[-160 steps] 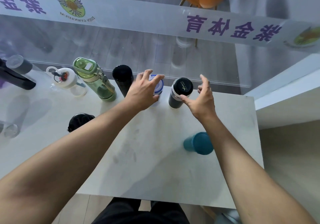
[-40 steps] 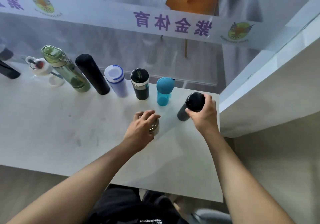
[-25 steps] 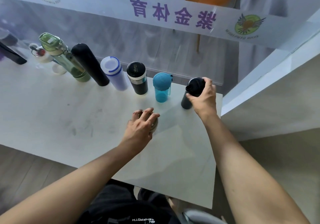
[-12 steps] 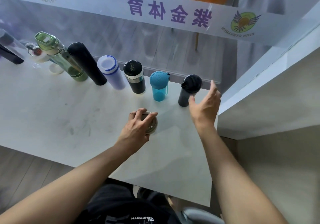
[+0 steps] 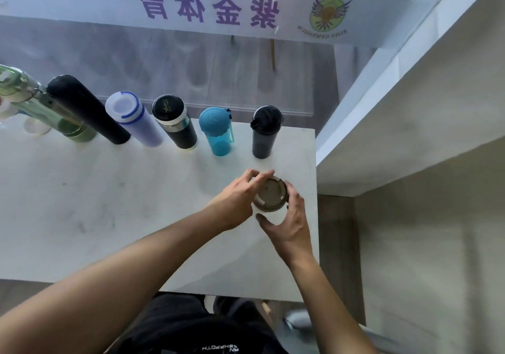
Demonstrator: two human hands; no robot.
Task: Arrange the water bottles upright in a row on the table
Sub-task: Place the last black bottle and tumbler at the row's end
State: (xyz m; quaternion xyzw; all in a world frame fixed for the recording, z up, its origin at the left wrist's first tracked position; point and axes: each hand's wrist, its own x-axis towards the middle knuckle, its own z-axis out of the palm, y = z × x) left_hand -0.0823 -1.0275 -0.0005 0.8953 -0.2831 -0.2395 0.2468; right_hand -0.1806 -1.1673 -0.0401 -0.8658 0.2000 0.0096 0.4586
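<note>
Several bottles stand upright in a row along the far edge of the white table (image 5: 95, 217): a green bottle (image 5: 41, 107), a tall black flask (image 5: 87, 109), a white and lilac bottle (image 5: 135, 120), a black and steel flask (image 5: 175, 121), a teal bottle (image 5: 217, 132) and a dark bottle (image 5: 264, 132). In front of the row, near the table's right edge, a bottle with a grey-brown lid (image 5: 270, 193) stands upright. My left hand (image 5: 235, 203) grips it from the left and my right hand (image 5: 287, 217) wraps it from the right.
A glass wall with a white banner and purple lettering (image 5: 207, 6) runs right behind the table. A white ledge (image 5: 410, 107) rises just past the table's right edge. A white-capped item (image 5: 8, 110) sits at the far left, mostly cut off.
My right hand has left the dark bottle at the right end of the row and closed on the grey-brown-lidded bottle. That bottle has shifted right with my left hand.
</note>
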